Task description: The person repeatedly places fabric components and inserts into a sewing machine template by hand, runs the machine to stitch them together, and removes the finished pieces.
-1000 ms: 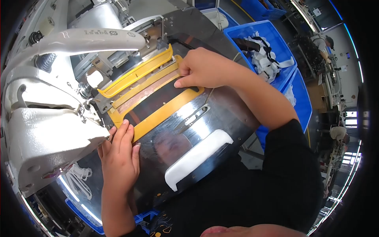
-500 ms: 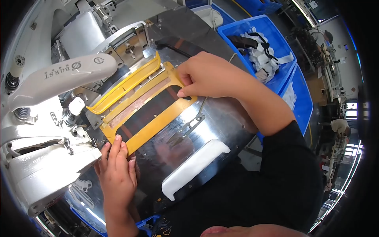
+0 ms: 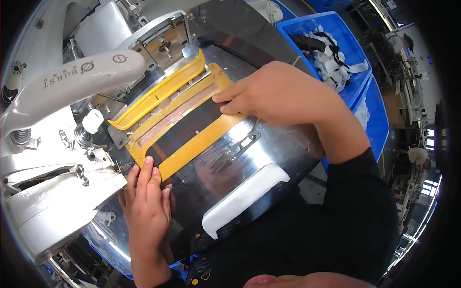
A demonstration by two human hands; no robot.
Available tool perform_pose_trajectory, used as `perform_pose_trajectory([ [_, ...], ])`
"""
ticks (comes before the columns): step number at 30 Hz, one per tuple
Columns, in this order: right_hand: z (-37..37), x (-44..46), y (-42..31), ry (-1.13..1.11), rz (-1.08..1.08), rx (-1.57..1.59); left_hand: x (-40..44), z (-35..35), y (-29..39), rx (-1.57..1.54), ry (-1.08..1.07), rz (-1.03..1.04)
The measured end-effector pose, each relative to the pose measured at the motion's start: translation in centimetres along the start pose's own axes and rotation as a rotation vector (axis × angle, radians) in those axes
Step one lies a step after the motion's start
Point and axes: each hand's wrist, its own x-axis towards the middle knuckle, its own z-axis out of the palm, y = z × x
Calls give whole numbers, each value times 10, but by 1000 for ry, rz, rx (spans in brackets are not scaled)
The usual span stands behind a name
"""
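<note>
A strip of dark fabric (image 3: 194, 124) with a reddish stripe near its left end lies in the cut-out of a yellow template (image 3: 192, 153). At the template's lower left corner, my left hand (image 3: 149, 206) rests with fingers stretched out, fingertips touching the fabric's end. My right hand (image 3: 276, 96) is at the opposite end, thumb and index finger close together on the fabric; its other fingers are mostly hidden. Behind the fabric stands a raised yellow curved bar (image 3: 161, 93). A white collar-shaped piece (image 3: 245, 199) lies nearer to me on the shiny metal table (image 3: 192, 189).
A white sewing machine (image 3: 53, 206) stands close on the left, with a pale arm marked BURST (image 3: 86, 77) reaching over the table. Another dark fabric piece (image 3: 240, 55) lies at the back. Blue bins (image 3: 353, 89) with white and dark scraps stand beyond my right arm.
My right hand's thumb and index have shifted left along the fabric's end and straightened. My left hand stays at the lower left corner. The whole view has shifted slightly.
</note>
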Motion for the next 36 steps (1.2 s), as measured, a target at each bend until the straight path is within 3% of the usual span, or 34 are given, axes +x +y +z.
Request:
perform_pose_trajectory([
  [6, -23, -3, -8, -256, 170, -54, -6, 1, -1, 63, -8, -3],
  [9, -20, -3, -6, -150, 98, -10, -4, -4, 2, 60, 12, 12],
  [12, -9, 6, 17, -2, -21, 244, -4, -2, 0, 56, 14, 24],
  [15, 6, 18, 28, 232, 262, 736, -4, -1, -1, 25, 29, 24],
  [19, 7, 24, 29, 265, 339, 1098, -3, 0, -4, 15, 74, 52],
  [22, 2, 19, 36, 280, 319, 1099, -5, 2, -5, 0, 141, 80],
  [25, -3, 12, 34, 108, 275, 971, -8, 2, -6, -47, 191, 109],
  [28, -12, 12, 23, -33, 5, 620, -7, 0, -3, -62, 209, 118],
  [31, 5, 11, 17, 16, -262, 221, -7, -1, -3, -66, 225, 132],
  [36, -9, 5, -14, -129, -65, 51, -9, -1, -5, -53, 232, 132],
])
